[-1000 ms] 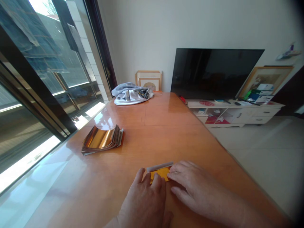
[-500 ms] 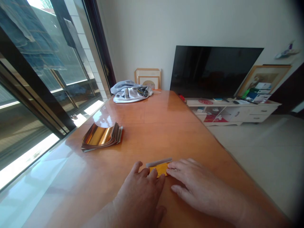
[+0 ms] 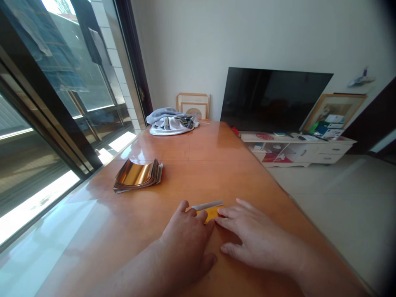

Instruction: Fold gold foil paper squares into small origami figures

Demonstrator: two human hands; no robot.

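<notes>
A small sheet of golden foil paper (image 3: 211, 214) lies flat on the wooden table, its far edge raised or folded into a pale grey strip (image 3: 208, 205). My left hand (image 3: 190, 237) rests over the sheet's left and near side, fingers spread and the fingertips on it. From the right, my right hand (image 3: 247, 233) touches the sheet's right edge with its fingertips, thumb held apart. Part of the paper is hidden under my fingers. Farther left lies a stack of shiny copper-gold foil sheets (image 3: 138, 175), curled up at the ends.
The glossy wooden table (image 3: 198, 173) runs away toward the wall. Grey cloth (image 3: 172, 122) is heaped at its far end. A large television (image 3: 272, 101) stands on a white cabinet (image 3: 309, 153) to the right, and a sliding glass door (image 3: 89, 90) is on the left.
Both hands stay at the foil paper, with only slight finger shifts; my right fingers spread a little more. The whole view has tilted slightly.
</notes>
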